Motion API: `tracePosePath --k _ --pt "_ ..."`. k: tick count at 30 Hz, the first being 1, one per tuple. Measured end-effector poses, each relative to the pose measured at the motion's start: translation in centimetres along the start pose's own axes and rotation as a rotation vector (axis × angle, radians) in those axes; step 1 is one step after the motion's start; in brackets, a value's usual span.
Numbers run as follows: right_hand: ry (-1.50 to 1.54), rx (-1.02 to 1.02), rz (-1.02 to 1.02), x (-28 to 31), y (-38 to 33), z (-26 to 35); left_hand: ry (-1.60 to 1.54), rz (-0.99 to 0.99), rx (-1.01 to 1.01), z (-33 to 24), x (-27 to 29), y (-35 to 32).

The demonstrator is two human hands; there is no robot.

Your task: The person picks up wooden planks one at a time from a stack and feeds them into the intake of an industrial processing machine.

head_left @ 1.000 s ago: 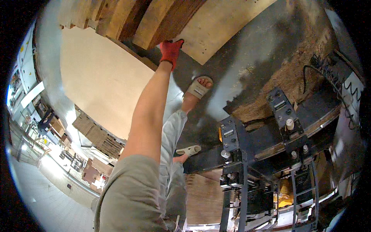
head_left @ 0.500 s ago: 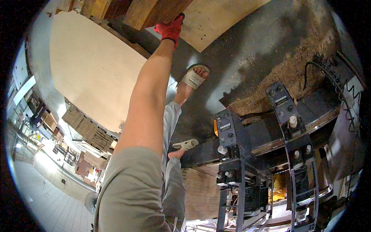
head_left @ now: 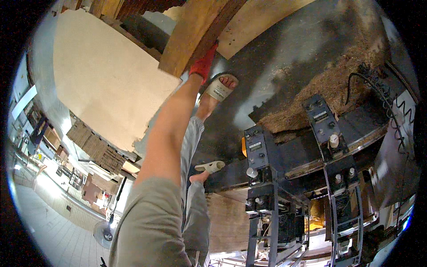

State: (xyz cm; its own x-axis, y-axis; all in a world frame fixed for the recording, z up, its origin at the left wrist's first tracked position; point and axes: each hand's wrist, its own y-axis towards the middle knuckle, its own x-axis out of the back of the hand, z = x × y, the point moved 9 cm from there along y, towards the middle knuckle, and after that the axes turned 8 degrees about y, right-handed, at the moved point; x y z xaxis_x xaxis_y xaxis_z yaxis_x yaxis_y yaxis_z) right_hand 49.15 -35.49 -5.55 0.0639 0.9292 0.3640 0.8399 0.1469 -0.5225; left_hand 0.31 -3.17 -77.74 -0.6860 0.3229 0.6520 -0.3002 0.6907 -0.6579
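My left hand (head_left: 203, 66), in a red glove, is closed against the lower edge of a thick brown wooden board (head_left: 187, 38). The board hangs tilted from the top of the view, its near end beside the corner of a large beige sheet (head_left: 106, 75). Part of my fingers is hidden where they meet the wood. My bare forearm reaches up from a rolled grey-green sleeve. Out of view is my right hand. Below the glove is my foot in a pale sandal (head_left: 219, 90).
Two dark control boxes with knobs (head_left: 255, 147) (head_left: 321, 116) stand at right on a machine frame. Sawdust (head_left: 320, 86) covers the floor behind them, near a black cable (head_left: 349, 84). Another pale sheet (head_left: 253, 26) lies at the top. A fan (head_left: 103, 233) stands lower left.
The wooden board has come down and nearer, its end now over the beige sheet's corner. My left hand has moved down along with it.
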Motion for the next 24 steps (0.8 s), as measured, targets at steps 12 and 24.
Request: tracePosePath --k 12,24 --pt "0.114 0.013 -0.021 0.1 1.1 -0.5 -0.502 0.031 0.023 7.0 -3.4 -6.1" --pt "0.819 -0.111 -0.120 -1.4 -1.8 -3.2 0.383 -0.302 -0.727 -24.9 15.4 -24.2"
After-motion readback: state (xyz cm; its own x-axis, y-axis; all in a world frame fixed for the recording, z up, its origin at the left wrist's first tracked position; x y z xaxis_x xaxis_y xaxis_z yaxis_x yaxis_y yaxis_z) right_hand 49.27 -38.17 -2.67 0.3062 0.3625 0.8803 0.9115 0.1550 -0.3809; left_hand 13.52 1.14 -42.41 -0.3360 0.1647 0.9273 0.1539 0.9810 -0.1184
